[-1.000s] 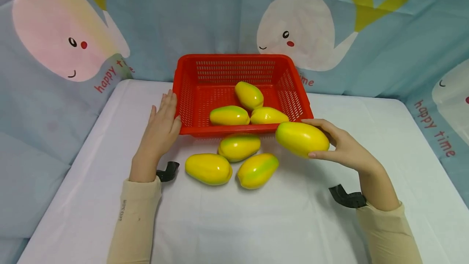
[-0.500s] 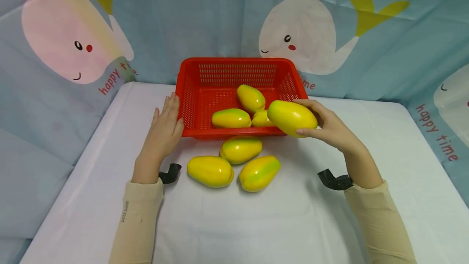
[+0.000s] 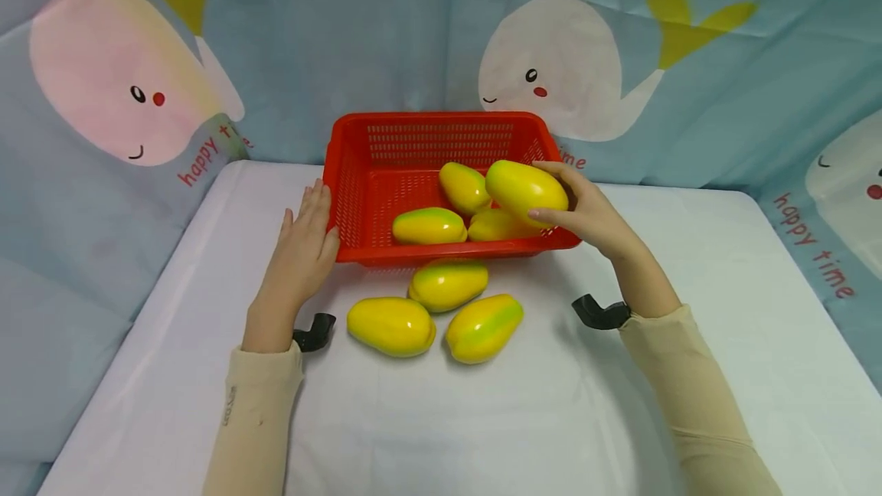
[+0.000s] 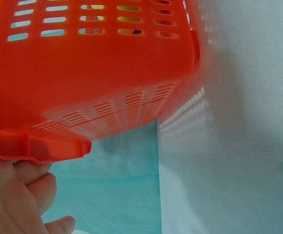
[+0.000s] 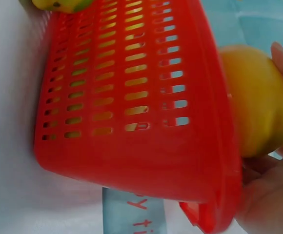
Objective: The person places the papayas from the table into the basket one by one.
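My right hand (image 3: 582,209) grips a yellow-green papaya (image 3: 527,191) between thumb and fingers. It is held over the right front part of the red plastic basket (image 3: 420,253), above the papayas inside. In the right wrist view the held papaya (image 5: 256,100) shows just beyond the basket's rim. Flat against the basket's left side lies my left hand (image 3: 298,251), fingers straight. From the left wrist view, its fingers (image 4: 41,187) are right at the underside of the rim. Inside the basket are three papayas (image 3: 429,226), one partly hidden by the held one.
Three more papayas (image 3: 391,326) lie on the white tablecloth (image 3: 441,427) just in front of the basket. Behind the table hangs a blue cloth (image 3: 358,44) printed with whales. A black curved piece (image 3: 601,313) sticks out at each wrist.
My right hand has carried the papaya left and away from me, from the basket's front right corner to over its inside. The left hand has stayed at the basket's side.
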Demonstrator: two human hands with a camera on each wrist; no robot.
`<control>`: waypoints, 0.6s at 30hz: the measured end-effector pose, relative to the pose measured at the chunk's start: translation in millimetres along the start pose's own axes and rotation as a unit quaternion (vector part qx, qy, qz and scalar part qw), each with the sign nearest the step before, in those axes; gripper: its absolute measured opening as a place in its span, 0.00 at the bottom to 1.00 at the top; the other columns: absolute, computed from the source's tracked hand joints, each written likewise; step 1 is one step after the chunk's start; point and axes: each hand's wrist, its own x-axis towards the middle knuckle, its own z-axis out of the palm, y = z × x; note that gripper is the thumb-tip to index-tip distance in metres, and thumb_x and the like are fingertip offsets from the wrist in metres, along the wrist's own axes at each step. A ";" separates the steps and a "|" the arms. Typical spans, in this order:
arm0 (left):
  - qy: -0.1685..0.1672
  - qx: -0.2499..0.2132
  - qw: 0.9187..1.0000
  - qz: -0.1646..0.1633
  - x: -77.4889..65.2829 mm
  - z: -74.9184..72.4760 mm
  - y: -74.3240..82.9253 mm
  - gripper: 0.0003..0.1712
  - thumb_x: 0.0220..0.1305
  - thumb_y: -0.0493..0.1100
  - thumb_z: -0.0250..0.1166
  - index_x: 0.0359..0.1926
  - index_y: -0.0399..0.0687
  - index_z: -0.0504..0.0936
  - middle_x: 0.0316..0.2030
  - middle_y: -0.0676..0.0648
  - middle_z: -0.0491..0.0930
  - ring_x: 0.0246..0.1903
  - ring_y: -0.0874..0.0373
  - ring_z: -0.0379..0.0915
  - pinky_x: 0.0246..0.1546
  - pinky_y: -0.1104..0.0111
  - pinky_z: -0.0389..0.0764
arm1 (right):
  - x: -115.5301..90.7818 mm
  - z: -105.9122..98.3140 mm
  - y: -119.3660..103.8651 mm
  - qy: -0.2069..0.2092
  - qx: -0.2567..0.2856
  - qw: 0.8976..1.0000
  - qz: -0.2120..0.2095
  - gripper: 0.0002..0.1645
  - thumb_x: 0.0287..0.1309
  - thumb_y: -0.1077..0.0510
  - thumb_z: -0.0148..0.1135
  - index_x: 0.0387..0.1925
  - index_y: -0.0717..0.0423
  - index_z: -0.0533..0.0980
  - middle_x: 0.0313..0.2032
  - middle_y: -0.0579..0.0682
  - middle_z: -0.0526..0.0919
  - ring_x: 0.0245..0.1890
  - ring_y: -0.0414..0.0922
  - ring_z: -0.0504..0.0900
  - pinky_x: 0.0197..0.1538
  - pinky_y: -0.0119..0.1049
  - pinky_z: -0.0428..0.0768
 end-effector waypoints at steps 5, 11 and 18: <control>-0.002 -0.001 1.000 0.001 -1.4 -0.6 0.3 0.35 0.70 0.43 0.41 0.73 0.36 0.43 0.73 0.41 0.39 0.72 0.48 0.32 0.67 0.44 0.36 | 14.9 3.4 1.2 0.024 0.001 1.000 0.013 0.41 0.55 0.55 0.66 0.68 0.50 0.59 0.61 0.53 0.65 0.56 0.51 0.67 0.60 0.49 0.70; 0.003 -0.002 1.000 0.004 -2.3 0.6 0.0 0.35 0.70 0.43 0.41 0.73 0.36 0.43 0.73 0.40 0.40 0.72 0.47 0.33 0.67 0.44 0.37 | 25.3 9.8 5.1 0.055 -0.011 0.998 0.031 0.44 0.54 0.52 0.67 0.69 0.49 0.57 0.63 0.53 0.64 0.58 0.52 0.66 0.60 0.51 0.69; 0.004 -0.004 1.000 0.004 -2.6 -0.2 0.9 0.35 0.70 0.44 0.41 0.72 0.35 0.43 0.73 0.40 0.41 0.72 0.47 0.33 0.67 0.45 0.35 | 34.5 18.7 9.2 0.072 -0.027 0.997 0.010 0.46 0.53 0.52 0.68 0.69 0.52 0.57 0.63 0.54 0.64 0.56 0.53 0.68 0.60 0.50 0.69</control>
